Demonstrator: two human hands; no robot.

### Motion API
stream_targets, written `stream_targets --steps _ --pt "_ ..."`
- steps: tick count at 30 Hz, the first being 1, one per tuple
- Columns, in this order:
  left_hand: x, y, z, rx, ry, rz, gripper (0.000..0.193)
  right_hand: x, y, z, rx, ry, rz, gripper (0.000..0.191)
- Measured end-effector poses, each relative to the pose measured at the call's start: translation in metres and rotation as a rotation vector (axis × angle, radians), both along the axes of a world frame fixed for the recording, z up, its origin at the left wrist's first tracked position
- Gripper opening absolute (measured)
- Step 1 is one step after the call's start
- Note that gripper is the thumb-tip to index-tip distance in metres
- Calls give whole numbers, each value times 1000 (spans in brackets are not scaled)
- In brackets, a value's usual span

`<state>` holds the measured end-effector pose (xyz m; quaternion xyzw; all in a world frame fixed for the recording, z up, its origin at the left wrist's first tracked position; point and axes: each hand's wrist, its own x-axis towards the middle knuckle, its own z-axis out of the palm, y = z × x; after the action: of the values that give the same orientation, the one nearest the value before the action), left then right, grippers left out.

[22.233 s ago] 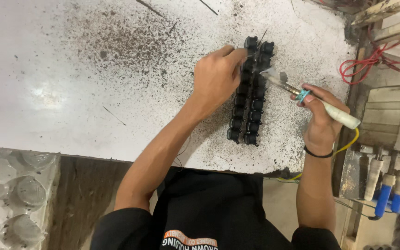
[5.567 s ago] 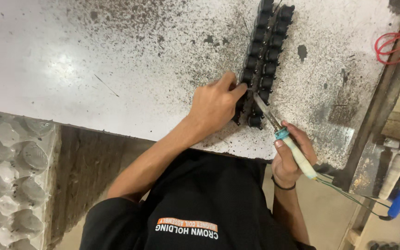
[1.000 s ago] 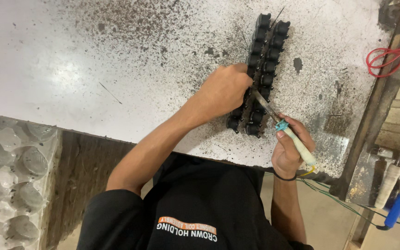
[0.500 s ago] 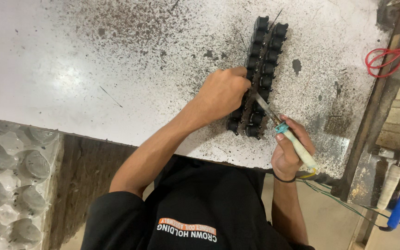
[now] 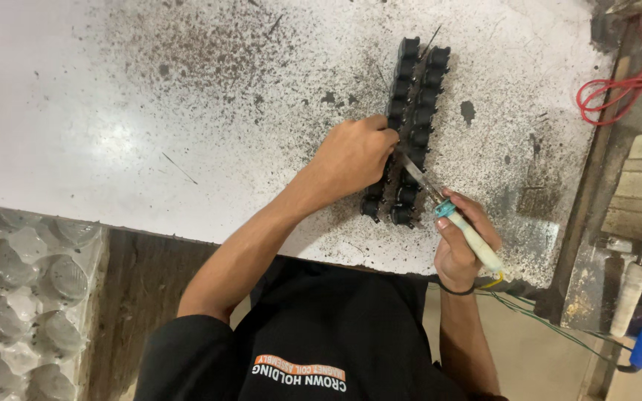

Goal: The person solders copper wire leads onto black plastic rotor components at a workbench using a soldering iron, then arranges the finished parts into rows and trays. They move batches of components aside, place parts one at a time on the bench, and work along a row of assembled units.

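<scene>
While we are looking down from the head camera, our left hand [image 5: 351, 157] is pressing on a double row of small black parts [image 5: 409, 122] lying on the speckled white table [image 5: 150, 126], and our right hand [image 5: 464, 245] is gripping a soldering iron [image 5: 461, 226] like a pen. As far as we can judge, the iron's metal tip is meeting the row roughly two thirds of the way down, near our end; several parts are lying beyond the tip toward the far end, and a few are sitting closer to us. We cannot tell from this view which of them are already joined (the joints are too small to make out).

Our left arm is reaching diagonally across the table edge, with the fingers curled over the left side of the row, touching it and covering part of it. Our right hand is closed around the pale handle just below its blue collar, wrist hovering off the table's near edge, with thin wires trailing from the handle's end.

Beside us, a grey moulded tray [image 5: 24, 297] is sitting at lower left, and a loop of red wire [image 5: 618, 85] is lying at upper right.
</scene>
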<state>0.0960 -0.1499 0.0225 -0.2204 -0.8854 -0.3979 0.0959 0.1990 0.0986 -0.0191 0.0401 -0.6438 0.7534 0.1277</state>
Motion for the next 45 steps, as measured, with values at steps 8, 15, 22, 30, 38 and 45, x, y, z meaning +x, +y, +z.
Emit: stream_targets --steps 8,15,22,30,38,45 --pt "48 -19 49 11 -37 37 20 -1 8 -3 -147 118 -132 38" --pt "121 23 59 472 -358 -398 10 40 98 24 252 346 -435 33" --pt "143 99 4 772 -1247 -659 21 138 180 18 -639 106 -872 36" --pt "139 113 -17 449 -1121 -606 17 116 199 37 -968 25 -549 47" --pt "141 114 -19 292 -805 -622 18 107 190 67 1375 -112 -1103 25" --pt "152 114 -43 407 -868 -646 18 94 205 77 1372 -136 -1033 15"
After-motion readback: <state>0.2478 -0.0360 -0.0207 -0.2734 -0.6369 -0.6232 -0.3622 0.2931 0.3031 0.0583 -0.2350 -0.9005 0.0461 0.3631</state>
